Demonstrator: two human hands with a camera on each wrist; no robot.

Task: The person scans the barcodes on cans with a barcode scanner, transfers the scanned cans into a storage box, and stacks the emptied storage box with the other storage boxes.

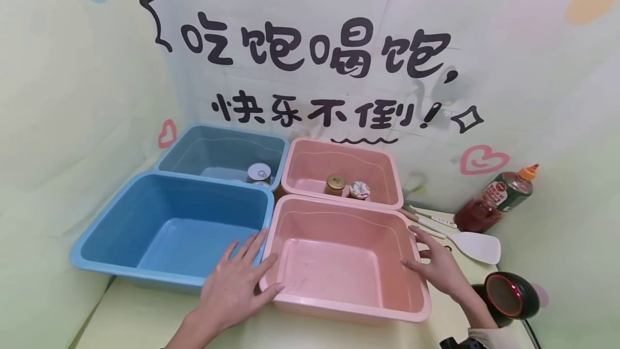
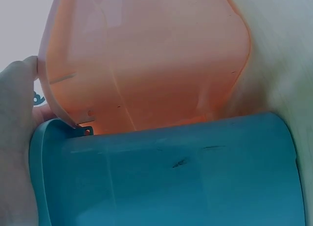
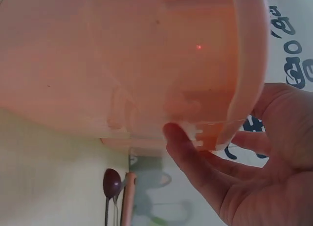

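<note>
Front and centre in the head view stands a pink plastic basin [image 1: 334, 271]. To its left, a blue basin [image 1: 189, 244] sits rim to rim with it. My left hand [image 1: 234, 279] lies across the two adjoining rims, its fingers extended and spread, the thumb over the pink rim. At the pink basin's right side, my right hand [image 1: 438, 264] holds the rim. The right wrist view shows one finger [image 3: 181, 143] against the basin's outer wall while other digits pass over the rim. Behind the rims, parts of both hands' fingers are hidden in the wrist views.
Behind are a grey-blue basin [image 1: 218, 147] with cans [image 1: 259, 171] and another pink basin [image 1: 339, 152] with two lidded jars, one gold-topped [image 1: 335, 183]. At right are a white spatula [image 1: 477, 246], a sauce bottle [image 1: 499, 198] and a black cup-like object [image 1: 508, 295].
</note>
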